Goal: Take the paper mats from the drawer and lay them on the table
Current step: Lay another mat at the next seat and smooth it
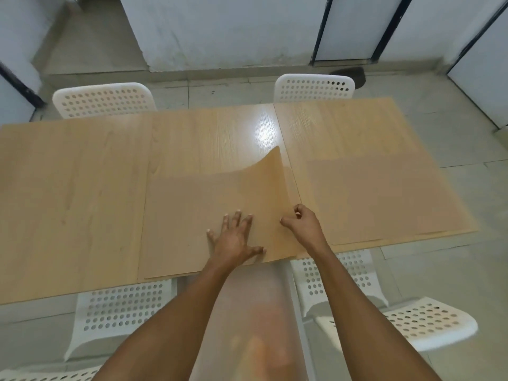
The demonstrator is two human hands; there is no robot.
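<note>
A brown paper mat (178, 224) lies on the wooden table (68, 188) in front of me, its far right corner curled up off the surface. My left hand (233, 237) presses flat on this mat with fingers spread. My right hand (301, 221) pinches the mat's right edge between thumb and curled fingers. A second paper mat (384, 199) lies flat on the right half of the table, with another sheet's edge showing under it at the front. No drawer is in view.
White perforated chairs stand around the table: two at the far side (104, 99) (314, 86), two tucked under the near edge (121, 306) (330, 273), one loose at the right (428, 323). A seam (283, 149) splits the tabletop. Tiled floor and white walls surround it.
</note>
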